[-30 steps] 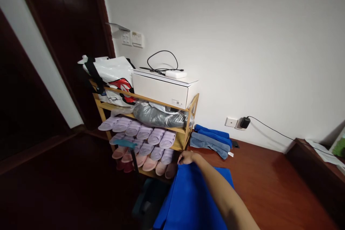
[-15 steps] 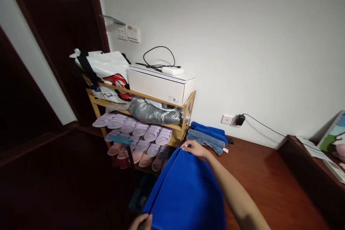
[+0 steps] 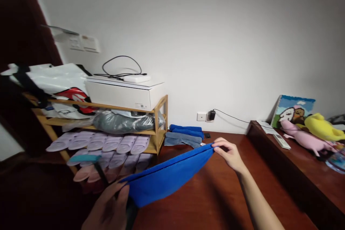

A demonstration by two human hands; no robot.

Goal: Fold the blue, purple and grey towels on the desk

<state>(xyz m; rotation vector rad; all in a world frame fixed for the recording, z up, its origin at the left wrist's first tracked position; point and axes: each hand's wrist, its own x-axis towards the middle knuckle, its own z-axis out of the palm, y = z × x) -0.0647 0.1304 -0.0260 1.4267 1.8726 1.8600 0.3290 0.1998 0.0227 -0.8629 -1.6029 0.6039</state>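
A blue towel [image 3: 169, 178], doubled over along its length, is stretched between my two hands above the reddish-brown wooden surface. At its left end my left hand [image 3: 111, 205] pinches a corner between thumb and fingers. My right hand [image 3: 228, 152] grips the opposite corner, higher up and farther from me. Beyond the towel, a folded blue towel [image 3: 187, 130] and a folded grey-blue towel [image 3: 183, 140] lie side by side against the wall. The lower part of my left palm is dim and partly out of frame.
To the left stands a wooden rack [image 3: 161, 115] with lilac slippers [image 3: 111, 143], a white box [image 3: 121, 93] and a white bag [image 3: 59, 79]. A plugged-in charger [image 3: 212, 115] is on the wall. On the right ledge are a remote [image 3: 281, 141], a pink plush toy [image 3: 306, 138] and a yellow plush toy [image 3: 320, 126].
The towel has swung from hanging large and steep to a narrower, flatter strip. Both hands have risen relative to the surface, and the view has turned right, showing the plush toys.
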